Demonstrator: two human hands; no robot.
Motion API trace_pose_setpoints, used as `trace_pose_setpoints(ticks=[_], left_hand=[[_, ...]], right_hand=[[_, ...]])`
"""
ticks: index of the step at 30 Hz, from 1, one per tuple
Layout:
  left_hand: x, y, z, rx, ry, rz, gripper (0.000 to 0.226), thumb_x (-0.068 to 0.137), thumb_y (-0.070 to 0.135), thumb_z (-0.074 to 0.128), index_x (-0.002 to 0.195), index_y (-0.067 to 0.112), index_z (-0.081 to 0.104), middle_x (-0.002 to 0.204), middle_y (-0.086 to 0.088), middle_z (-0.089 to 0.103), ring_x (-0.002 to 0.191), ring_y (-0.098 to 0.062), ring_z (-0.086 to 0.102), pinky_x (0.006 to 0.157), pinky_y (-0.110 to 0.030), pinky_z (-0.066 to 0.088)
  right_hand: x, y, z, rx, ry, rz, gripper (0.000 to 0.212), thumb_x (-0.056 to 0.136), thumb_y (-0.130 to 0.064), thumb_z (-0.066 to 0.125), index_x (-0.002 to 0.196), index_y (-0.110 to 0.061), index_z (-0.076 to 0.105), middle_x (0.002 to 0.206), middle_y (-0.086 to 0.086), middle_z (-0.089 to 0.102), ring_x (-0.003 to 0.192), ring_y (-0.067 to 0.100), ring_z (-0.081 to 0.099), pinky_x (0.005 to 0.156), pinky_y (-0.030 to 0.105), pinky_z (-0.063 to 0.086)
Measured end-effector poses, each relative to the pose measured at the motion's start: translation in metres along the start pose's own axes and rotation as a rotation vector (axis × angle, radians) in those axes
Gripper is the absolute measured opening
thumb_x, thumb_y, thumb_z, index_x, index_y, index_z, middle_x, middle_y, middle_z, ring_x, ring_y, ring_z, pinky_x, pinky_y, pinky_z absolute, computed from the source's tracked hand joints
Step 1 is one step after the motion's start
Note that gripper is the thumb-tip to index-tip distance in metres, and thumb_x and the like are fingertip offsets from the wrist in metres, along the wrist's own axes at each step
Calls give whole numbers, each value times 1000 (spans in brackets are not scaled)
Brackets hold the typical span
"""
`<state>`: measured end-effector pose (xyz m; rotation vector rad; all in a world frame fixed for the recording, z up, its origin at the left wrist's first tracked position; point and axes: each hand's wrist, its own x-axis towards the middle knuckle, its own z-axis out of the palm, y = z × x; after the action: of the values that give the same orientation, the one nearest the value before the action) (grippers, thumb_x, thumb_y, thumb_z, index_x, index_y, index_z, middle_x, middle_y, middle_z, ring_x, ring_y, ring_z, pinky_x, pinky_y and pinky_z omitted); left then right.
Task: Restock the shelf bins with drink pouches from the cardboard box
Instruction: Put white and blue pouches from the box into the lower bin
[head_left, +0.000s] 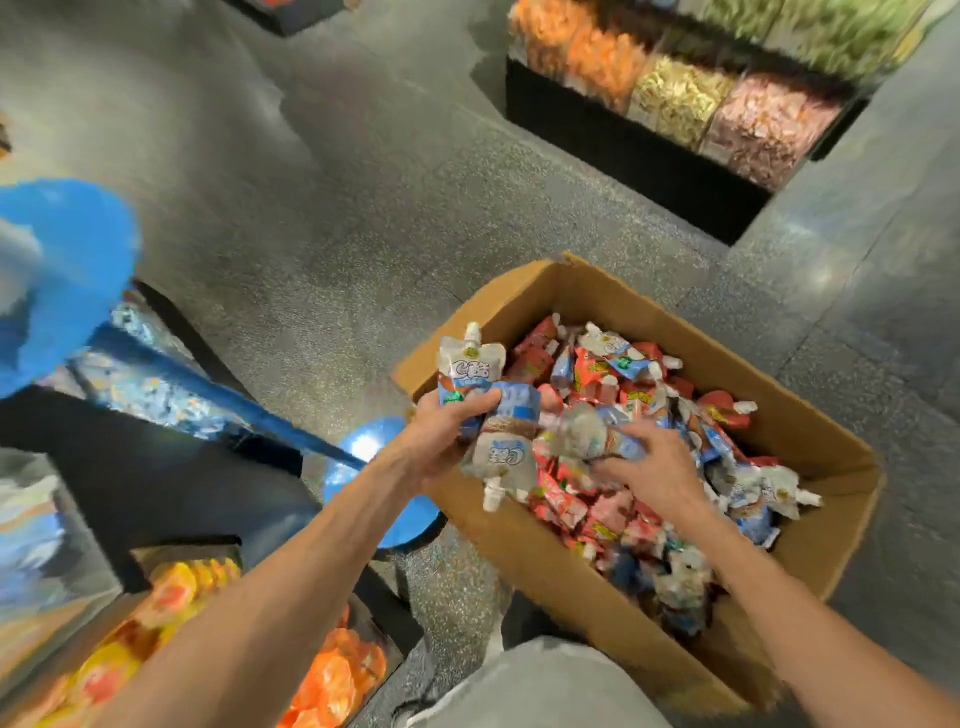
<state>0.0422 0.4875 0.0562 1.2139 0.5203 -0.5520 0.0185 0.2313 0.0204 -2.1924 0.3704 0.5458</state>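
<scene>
An open cardboard box (810, 452) stands on the floor, filled with several red and white-blue drink pouches (613, 374). My left hand (441, 441) grips a few white-blue spouted pouches (470, 364) above the box's near-left edge; one points up, another hangs spout down. My right hand (654, 467) is down in the box and pinches a blurred white-blue pouch (597, 434) next to the left hand. Shelf bins (171, 389) with bluish packets sit at the left.
A blue stand with a round base (363, 452) and a blue pole rises left of the box. Bins of orange packets (332, 686) lie at lower left. A black display of snack bins (675, 98) stands across the speckled floor at upper right. My knee is at bottom centre.
</scene>
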Motion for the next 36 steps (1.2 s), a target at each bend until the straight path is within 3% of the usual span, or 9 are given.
trace_pose_setpoints(ticks=[3,6,9,14,17,20,23,30,36], left_hand=[[-56,9,-31,-141,-9,68,57,78,25,72,126,-3,60,100,-19,73,79,-29,73,64,-36,58],[-121,13,-67,-259,18,154,60,78,26,67,130,-3,57,102,-20,70,79,-28,73,66,-36,59],[-189,13,-106,-349,54,226,45,78,26,62,115,0,65,89,-16,73,70,-25,73,61,-33,60],[-299,-11,-174,-416,172,320,31,77,27,67,99,7,75,94,-18,75,77,-28,74,70,-37,61],[-351,-29,-206,-457,237,345,31,76,22,66,99,3,74,89,-16,75,71,-25,73,64,-33,61],[-387,-46,-231,-488,315,351,47,75,21,69,117,-1,68,101,-20,74,77,-27,74,63,-33,60],[-410,-59,-251,-559,349,362,42,74,22,70,110,1,70,101,-21,74,76,-28,74,60,-32,59],[-428,-74,-268,-578,397,479,21,79,8,64,99,1,66,80,-17,74,60,-23,71,51,-27,56],[-426,-80,-299,-659,559,460,63,68,13,74,128,3,57,108,-24,71,82,-34,73,60,-37,59]], right_hand=[[-29,-56,1,359,-93,-75,53,61,-27,94,107,-16,73,104,2,76,96,22,71,83,41,57],[-77,-118,26,617,-333,-228,35,53,-12,90,86,-13,77,86,2,77,78,16,74,67,29,58],[-127,-169,69,729,-540,-281,66,29,-31,100,86,-9,76,83,7,76,70,18,73,56,27,57],[-200,-223,141,695,-772,-289,26,81,-1,62,107,-6,66,86,4,75,71,13,71,54,23,54],[-238,-248,183,602,-852,-333,32,77,-2,71,108,-7,66,90,6,75,72,15,70,56,25,55],[-271,-267,219,520,-905,-365,45,68,-9,80,111,-10,68,107,11,74,91,23,68,77,37,54],[-298,-282,245,463,-930,-374,39,74,-18,74,112,-14,69,112,14,73,96,25,67,90,45,51],[-330,-311,290,321,-953,-450,24,92,-17,64,115,-11,67,101,8,76,82,19,73,57,26,56],[-329,-331,313,264,-1039,-457,20,92,-21,64,110,-16,70,97,2,77,80,12,72,61,25,54]])
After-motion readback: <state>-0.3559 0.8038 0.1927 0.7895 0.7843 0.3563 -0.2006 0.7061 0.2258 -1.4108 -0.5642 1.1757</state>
